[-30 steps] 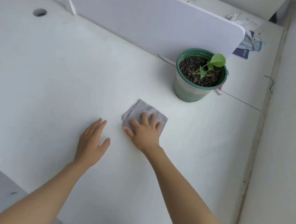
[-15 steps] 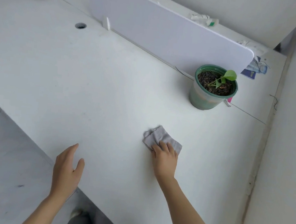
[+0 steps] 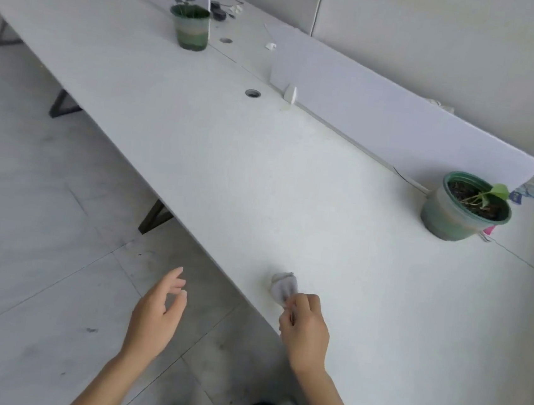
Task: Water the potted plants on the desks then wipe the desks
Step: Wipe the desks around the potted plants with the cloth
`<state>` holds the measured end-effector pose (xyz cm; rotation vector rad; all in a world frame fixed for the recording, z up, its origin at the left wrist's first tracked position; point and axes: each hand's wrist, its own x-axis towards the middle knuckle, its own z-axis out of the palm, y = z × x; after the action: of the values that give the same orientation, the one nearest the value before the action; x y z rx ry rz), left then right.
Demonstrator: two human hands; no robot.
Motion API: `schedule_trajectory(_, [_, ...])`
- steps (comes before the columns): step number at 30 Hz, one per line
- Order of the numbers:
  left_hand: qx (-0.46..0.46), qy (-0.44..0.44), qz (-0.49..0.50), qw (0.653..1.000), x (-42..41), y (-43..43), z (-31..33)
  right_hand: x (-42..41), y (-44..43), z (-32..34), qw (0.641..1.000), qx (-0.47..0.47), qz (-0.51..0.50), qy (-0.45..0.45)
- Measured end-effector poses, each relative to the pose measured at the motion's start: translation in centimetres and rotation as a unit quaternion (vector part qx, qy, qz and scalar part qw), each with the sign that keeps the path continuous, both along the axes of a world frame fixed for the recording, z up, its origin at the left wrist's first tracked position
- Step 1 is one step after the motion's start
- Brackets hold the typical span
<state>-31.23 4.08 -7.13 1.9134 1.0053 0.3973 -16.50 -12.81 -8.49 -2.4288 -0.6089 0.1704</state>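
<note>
— What is your right hand (image 3: pixel 306 330) holding?
— Your fingers pinch the bunched grey cloth (image 3: pixel 283 289), which rests on the white desk (image 3: pixel 262 175) near its front edge.
— And your left hand (image 3: pixel 156 314)?
— Loosely spread, holding nothing, off the desk to the left of the cloth, over the floor.
— The plants?
— One green potted plant (image 3: pixel 466 206) stands far beyond your grip to the right; another green pot (image 3: pixel 193 28) well beyond to the left.
</note>
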Motion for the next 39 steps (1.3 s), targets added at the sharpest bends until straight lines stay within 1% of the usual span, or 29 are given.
schedule_trajectory(2, [-0.015, 0.009, 0.027, 0.999, -3.5, 1.7, -0.1, -2.9, 2.2, 0.7, 0.999, -0.008, 0.039, 0.022])
schedule_trajectory(4, [-0.044, 0.031, 0.048, 0.997, -7.0, 3.1, -0.3, -5.4, 4.2, 1.0, 0.994, -0.039, 0.075, 0.064])
schedule_trajectory(8, [-0.110, 0.069, 0.119, 0.984, -13.5, 5.5, -1.2, -9.5, 7.7, 0.4, 0.980, -0.075, 0.138, 0.119])
schedule_trajectory(10, [-0.130, 0.074, 0.167, 0.975, -15.9, 6.4, -1.5, -11.1, 9.3, 0.0, 0.971, -0.098, 0.180, 0.119])
schedule_trajectory(12, [-0.139, 0.070, 0.194, 0.969, -17.3, 7.2, -1.8, -12.0, 10.8, -0.1, 0.963, -0.123, 0.214, 0.104])
schedule_trajectory(16, [-0.166, 0.059, 0.195, 0.965, -18.1, 8.1, -2.2, -12.7, 13.9, -0.4, 0.946, -0.156, 0.271, 0.089])
schedule_trajectory(20, [-0.181, 0.085, 0.219, 0.955, -19.0, 9.9, -3.1, -13.1, 18.1, -0.9, 0.919, -0.175, 0.348, 0.062])
schedule_trajectory(23, [-0.172, 0.112, 0.265, 0.942, -19.2, 13.3, -3.9, -12.3, 22.9, -1.3, 0.917, -0.150, 0.366, 0.056])
schedule_trajectory(26, [-0.152, 0.119, 0.271, 0.943, -18.2, 18.0, -3.7, -11.0, 29.0, -1.2, 0.920, -0.112, 0.371, 0.060])
schedule_trajectory(29, [-0.112, 0.110, 0.274, 0.949, -17.1, 23.5, -2.7, -10.0, 35.6, -0.4, 0.917, -0.094, 0.383, 0.062])
schedule_trajectory(32, [-0.088, 0.099, 0.308, 0.942, -16.4, 28.2, -1.4, -9.7, 41.0, 0.2, 0.907, -0.089, 0.407, 0.058])
schedule_trajectory(34, [-0.097, 0.098, 0.328, 0.935, -16.2, 30.2, -1.3, -9.9, 43.6, 0.0, 0.896, -0.108, 0.426, 0.059])
schedule_trajectory(36, [-0.116, 0.104, 0.341, 0.927, -16.5, 31.3, -1.9, -10.3, 45.3, -0.4, 0.878, -0.140, 0.453, 0.065])
schedule_trajectory(39, [-0.156, 0.106, 0.376, 0.907, -17.5, 33.4, -3.1, -10.8, 48.1, -1.3, 0.857, -0.172, 0.482, 0.054])
